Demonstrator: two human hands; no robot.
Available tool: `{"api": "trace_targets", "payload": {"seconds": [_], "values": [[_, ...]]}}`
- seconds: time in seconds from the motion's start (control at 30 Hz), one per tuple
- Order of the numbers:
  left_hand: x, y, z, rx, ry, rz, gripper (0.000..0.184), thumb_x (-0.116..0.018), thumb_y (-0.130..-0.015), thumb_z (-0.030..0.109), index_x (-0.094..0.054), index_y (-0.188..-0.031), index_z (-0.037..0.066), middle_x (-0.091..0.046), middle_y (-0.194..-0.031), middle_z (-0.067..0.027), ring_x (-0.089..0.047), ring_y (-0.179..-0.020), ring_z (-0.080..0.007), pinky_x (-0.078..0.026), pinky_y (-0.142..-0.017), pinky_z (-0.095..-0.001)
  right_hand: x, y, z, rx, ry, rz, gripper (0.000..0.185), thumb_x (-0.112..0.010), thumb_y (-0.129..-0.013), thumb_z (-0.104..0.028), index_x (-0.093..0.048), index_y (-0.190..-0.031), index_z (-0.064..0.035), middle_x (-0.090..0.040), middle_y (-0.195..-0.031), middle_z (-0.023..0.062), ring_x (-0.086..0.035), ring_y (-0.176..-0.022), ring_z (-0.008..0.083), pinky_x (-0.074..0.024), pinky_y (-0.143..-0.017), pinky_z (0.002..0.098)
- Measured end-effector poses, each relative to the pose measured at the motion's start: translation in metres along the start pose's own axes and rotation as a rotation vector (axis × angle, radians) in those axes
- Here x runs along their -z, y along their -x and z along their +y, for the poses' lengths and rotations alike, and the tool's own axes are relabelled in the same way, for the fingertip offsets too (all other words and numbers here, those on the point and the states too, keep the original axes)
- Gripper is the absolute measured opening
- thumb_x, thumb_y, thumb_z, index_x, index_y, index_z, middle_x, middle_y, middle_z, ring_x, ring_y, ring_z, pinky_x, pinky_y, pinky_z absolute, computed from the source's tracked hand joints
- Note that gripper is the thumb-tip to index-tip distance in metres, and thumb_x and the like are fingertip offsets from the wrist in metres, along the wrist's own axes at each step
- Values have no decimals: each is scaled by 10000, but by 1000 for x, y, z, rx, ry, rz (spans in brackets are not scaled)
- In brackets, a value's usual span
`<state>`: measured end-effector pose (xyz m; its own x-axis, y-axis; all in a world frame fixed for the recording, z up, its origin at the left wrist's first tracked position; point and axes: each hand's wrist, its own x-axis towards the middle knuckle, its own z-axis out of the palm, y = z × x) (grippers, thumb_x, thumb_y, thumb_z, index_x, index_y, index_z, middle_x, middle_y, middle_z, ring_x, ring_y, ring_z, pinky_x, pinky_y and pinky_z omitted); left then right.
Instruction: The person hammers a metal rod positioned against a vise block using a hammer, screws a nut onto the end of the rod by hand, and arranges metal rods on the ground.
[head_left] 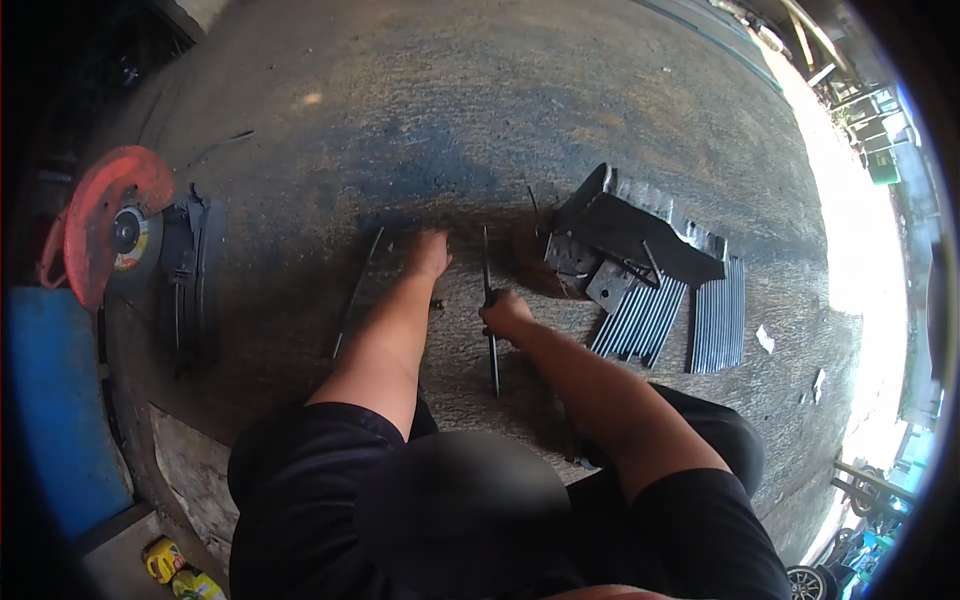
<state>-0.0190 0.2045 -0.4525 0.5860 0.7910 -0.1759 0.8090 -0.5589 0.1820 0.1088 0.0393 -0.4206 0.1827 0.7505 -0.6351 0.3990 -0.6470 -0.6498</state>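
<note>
My right hand (pixel 508 313) is wrapped round a thin dark metal rod (pixel 494 365), which points away from me along the rough floor. To its left, my left hand (pixel 430 254) reaches forward, blurred, and its fingers cannot be made out. A small dark piece (pixel 437 304) lies just below that hand. Further left is another thin rod (pixel 358 290). Right of my right hand stands a bent dark metal channel (pixel 640 225) with a holed plate (pixel 608 284) near its lower side. Two bundles of metal rods (pixel 640 320) (pixel 718 318) lie close to it.
A cut-off saw with a red guard (pixel 105 215) stands at the left, with dark metal parts (pixel 192 260) beside it. A blue panel (pixel 65 400) is at the left edge. Yellow packages (pixel 170 565) are at the lower left. White scraps (pixel 765 339) lie on the right.
</note>
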Motion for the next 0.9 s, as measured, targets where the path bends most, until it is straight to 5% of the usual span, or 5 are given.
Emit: {"api": "trace_targets", "payload": {"seconds": [0.27,0.33,0.53,0.6,0.9], "values": [[124,-25,7,314,831,-74,328,-709,-777,241,-652,-1019,27,-676,-795,-126,-676,-758,-210,-553,-724,-370,41,68,-62,259,78,186,314,-631,-804,-236,-631,-1009,3,-681,-860,204,-693,-770,325,-543,-756,409],[203,-27,2,156,1032,-82,297,-628,-856,186,-631,-1075,-15,-634,-810,-68,-630,-766,-142,-549,-732,-312,68,115,-111,382,54,179,269,-618,-831,-187,-620,-1009,14,-672,-832,183,-690,-714,290,-535,-695,394],[400,51,44,-327,1562,-106,259,-524,-937,110,-583,-1161,-6,-643,-929,-98,-643,-832,-171,-557,-779,-335,152,251,-186,680,33,251,259,-561,-927,-218,-615,-1019,19,-651,-769,146,-657,-681,224,-505,-649,361],[426,112,84,-628,1634,-201,226,-507,-968,116,-589,-1150,9,-648,-995,-120,-651,-935,-205,-561,-831,-355,177,299,-187,675,-9,230,316,-518,-972,-282,-623,-1035,9,-625,-743,130,-612,-671,199,-480,-646,341],[448,212,194,-714,1543,-25,229,-499,-987,171,-590,-1158,49,-632,-1111,-112,-655,-1003,-228,-590,-828,-366,209,397,-134,739,46,528,362,-520,-979,-318,-616,-1026,29,-612,-775,178,-609,-696,241,-467,-650,355]]}}
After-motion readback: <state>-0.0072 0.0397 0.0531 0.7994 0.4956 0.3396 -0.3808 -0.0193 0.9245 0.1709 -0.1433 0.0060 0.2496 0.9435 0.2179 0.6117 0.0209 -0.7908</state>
